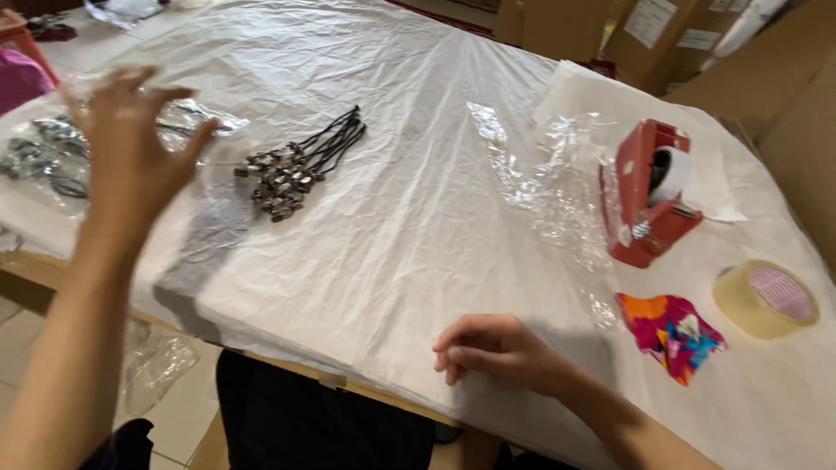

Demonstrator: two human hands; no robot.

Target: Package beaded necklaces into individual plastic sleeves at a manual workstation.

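Note:
My left hand (131, 152) is raised above the left side of the table with its fingers spread, holding nothing. Just right of it lies a bundle of black cords with small metal pendants (292, 170) on the white plastic sheet (409, 218) that covers the table. My right hand (496, 348) rests near the table's front edge with its fingers curled under, nothing in it. Clear plastic bags with more cords and pendants (48, 152) lie behind my left hand, partly hidden by it.
A red tape dispenser (649, 196) stands at the right, with crumpled clear plastic film (540, 183) beside it. A bright multicoloured scrap (670, 335) and a roll of tan tape (766, 300) lie at the front right. Cardboard boxes (784, 78) stand behind the table.

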